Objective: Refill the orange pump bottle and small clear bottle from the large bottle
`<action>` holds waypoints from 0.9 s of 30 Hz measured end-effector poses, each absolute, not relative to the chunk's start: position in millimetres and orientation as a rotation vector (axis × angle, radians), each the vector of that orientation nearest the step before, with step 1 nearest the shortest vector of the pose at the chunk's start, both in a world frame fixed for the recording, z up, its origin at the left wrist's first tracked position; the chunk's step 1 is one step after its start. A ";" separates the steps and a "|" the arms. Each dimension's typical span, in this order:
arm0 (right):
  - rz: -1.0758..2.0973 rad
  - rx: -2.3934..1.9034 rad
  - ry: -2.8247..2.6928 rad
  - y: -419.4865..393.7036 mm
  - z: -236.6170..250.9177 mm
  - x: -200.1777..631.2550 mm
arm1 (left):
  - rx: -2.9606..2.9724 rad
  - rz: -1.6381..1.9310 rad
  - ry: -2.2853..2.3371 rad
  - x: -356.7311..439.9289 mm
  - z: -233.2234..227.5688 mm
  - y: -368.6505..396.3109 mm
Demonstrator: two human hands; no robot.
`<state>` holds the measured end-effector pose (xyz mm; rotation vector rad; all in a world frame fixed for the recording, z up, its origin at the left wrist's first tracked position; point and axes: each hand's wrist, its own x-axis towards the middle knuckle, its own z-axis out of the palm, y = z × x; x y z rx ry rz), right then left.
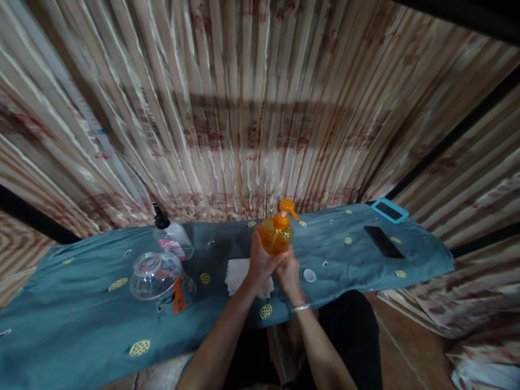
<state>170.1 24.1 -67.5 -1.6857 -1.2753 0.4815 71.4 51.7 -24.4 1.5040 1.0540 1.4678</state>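
Note:
An orange pump bottle (278,238) with an orange pump head is held up over the table, slightly tilted. My left hand (260,259) wraps around its left side. Lower down, my right hand (288,271) closes on the bottle's base, close against the left hand; its fingers are partly hidden. Beneath the hands lies a folded white cloth (238,275). A small white round lid (309,275) rests on the cover just right of my right hand.
On the left stand a clear plastic container (152,279) with an orange patch and a clear bottle (174,241) with a black top. A black phone (384,242) and a blue-framed device (389,210) lie at the right on the teal tablecloth (93,325). Curtains (252,108) hang behind.

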 end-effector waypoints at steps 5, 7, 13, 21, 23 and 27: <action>0.522 -1.694 -1.271 43.1 -68.2 195.5 | 1.623 1.399 1.016 87.6 -31.8 71.5; 0.547 -1.692 -1.279 50.3 -70.3 206.3 | 1.627 1.379 0.999 93.0 -37.9 78.9; 0.727 -1.591 -1.350 73.9 -72.4 238.5 | 1.557 1.293 0.978 106.3 -53.9 94.2; 1.141 -1.357 -1.550 110.4 -56.3 275.8 | 1.586 1.254 0.915 110.9 -63.3 99.8; 1.220 -1.337 -1.588 115.9 -53.6 282.6 | 1.591 1.258 0.911 113.6 -67.2 97.8; 1.310 -1.318 -1.628 120.6 -50.4 289.8 | 1.618 1.269 0.941 108.5 -77.3 89.8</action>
